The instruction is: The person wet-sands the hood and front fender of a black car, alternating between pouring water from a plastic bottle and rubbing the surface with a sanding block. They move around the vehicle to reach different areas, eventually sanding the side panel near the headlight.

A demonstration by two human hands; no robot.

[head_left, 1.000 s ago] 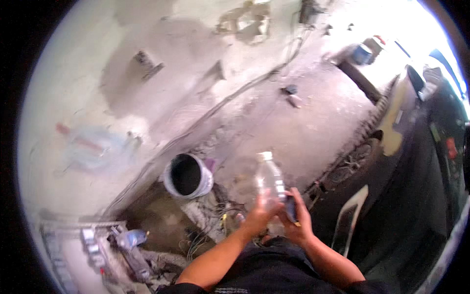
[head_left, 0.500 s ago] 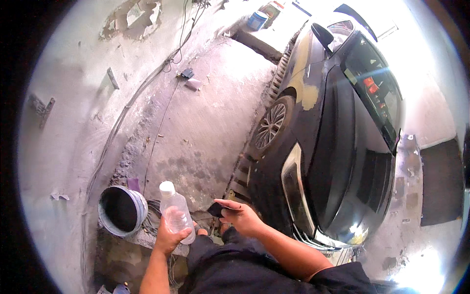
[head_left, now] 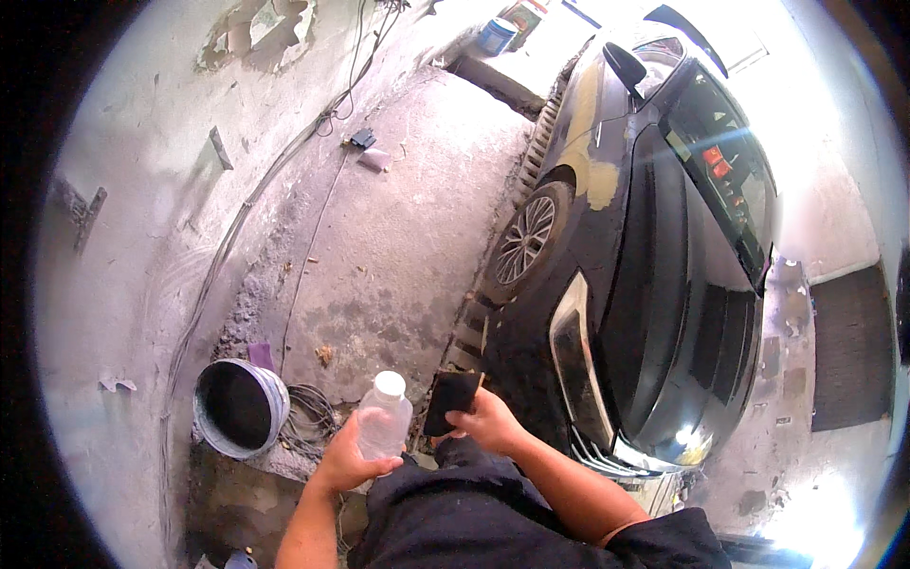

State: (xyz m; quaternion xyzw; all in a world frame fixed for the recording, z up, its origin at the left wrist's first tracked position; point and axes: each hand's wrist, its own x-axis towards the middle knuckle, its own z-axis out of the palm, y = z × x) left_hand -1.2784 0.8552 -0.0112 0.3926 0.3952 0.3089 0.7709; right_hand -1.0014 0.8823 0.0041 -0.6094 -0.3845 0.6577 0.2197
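Observation:
My left hand (head_left: 353,457) is wrapped round a clear plastic bottle (head_left: 386,425) with a white cap, held nearly upright before my body. Just to the right, my right hand (head_left: 488,422) grips a flat black sheet of sandpaper (head_left: 449,402), its dark face showing and its thumb side toward me. A thin brownish edge runs along the sheet's right side. Bottle and sheet are apart. Beyond my right hand stands a black car (head_left: 654,313) with a patch of yellowish filler (head_left: 599,180) on its front fender.
A bucket (head_left: 241,408) with a dark inside stands at the lower left, beside coiled cable (head_left: 313,417). Cables run along the wall on the left. A slotted drain strip passes beside the car wheel (head_left: 526,237). A blue tub (head_left: 497,37) sits on the far ledge.
The bottle in my left hand has moved right, closer to my right hand. My right hand has turned the sandpaper, so its broad black face now shows.

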